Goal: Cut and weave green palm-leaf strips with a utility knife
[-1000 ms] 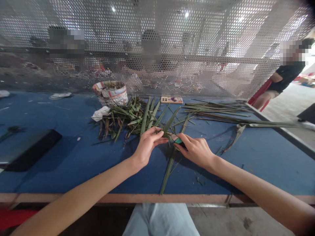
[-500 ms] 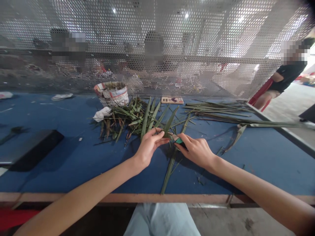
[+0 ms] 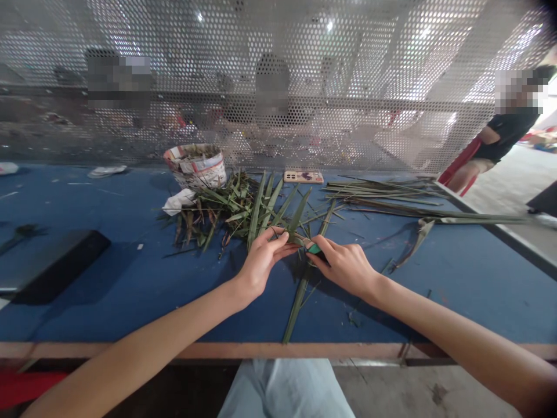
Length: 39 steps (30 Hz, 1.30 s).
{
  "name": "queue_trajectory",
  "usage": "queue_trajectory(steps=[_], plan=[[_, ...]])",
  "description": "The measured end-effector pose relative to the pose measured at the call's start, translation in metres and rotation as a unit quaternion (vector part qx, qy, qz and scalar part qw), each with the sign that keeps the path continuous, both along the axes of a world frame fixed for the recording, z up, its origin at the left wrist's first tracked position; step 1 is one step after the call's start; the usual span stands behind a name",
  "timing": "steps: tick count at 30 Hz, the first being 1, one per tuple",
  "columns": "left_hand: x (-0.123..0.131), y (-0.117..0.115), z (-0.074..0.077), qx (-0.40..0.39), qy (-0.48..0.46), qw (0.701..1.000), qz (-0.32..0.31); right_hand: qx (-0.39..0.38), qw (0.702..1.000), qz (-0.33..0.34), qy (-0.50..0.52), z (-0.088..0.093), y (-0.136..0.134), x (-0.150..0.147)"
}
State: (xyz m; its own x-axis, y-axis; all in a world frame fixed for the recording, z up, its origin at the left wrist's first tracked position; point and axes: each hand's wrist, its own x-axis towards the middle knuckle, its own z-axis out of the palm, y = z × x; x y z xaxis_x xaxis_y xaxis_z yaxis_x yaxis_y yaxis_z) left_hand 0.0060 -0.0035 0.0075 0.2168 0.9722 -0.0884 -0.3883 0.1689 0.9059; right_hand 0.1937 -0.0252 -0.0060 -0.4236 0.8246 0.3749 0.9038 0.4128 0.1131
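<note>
My left hand (image 3: 261,258) is closed, its thumb and fingers pinching a green leaf strip (image 3: 299,213) whose pointed tip stands up above the hand. Close against it, my right hand (image 3: 348,261) grips a small tool with a green and black handle (image 3: 314,248). The tool's working end meets the leaf strip near my left fingertips, but its kind cannot be made out. Below both hands a long leaf blade (image 3: 297,305) lies on the blue table. Just beyond my left hand, cut leaves (image 3: 237,203) are heaped in a loose pile.
A paper-covered tub (image 3: 198,165) stands behind the pile, with a phone (image 3: 303,176) to its right. Long leaf strips (image 3: 387,191) lie at the back right. A black wedge-shaped object (image 3: 61,267) sits at left. Perforated metal screen (image 3: 348,69) borders the table; a person (image 3: 509,136) is beyond it.
Both hands stay almost in place, still holding the leaf strip and the tool. The tool's green handle has turned slightly, and the whole view has shifted a little.
</note>
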Motion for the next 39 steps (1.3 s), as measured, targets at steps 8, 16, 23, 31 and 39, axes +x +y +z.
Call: queue_trajectory(steps=[8, 16, 23, 31, 39], plan=[[0.000, 0.000, -0.004, -0.004, -0.013, 1.000, -0.002, -0.003, 1.000, -0.005, -0.011, -0.001, 0.000, 0.000], [0.001, -0.001, -0.003, -0.019, -0.027, 0.999, 0.006, -0.025, 0.999, -0.022, -0.021, 0.002, -0.002, -0.004], [0.002, 0.000, -0.002, -0.024, -0.031, 0.999, 0.022, -0.033, 0.999, -0.029, -0.031, 0.005, -0.003, -0.009], [0.004, 0.000, 0.000, -0.042, -0.056, 0.997, 0.025, -0.046, 0.997, -0.041, -0.044, 0.007, -0.004, -0.013], [0.004, 0.002, -0.005, -0.046, -0.086, 0.995, 0.005, -0.066, 0.995, -0.053, -0.056, 0.010, -0.006, -0.017]])
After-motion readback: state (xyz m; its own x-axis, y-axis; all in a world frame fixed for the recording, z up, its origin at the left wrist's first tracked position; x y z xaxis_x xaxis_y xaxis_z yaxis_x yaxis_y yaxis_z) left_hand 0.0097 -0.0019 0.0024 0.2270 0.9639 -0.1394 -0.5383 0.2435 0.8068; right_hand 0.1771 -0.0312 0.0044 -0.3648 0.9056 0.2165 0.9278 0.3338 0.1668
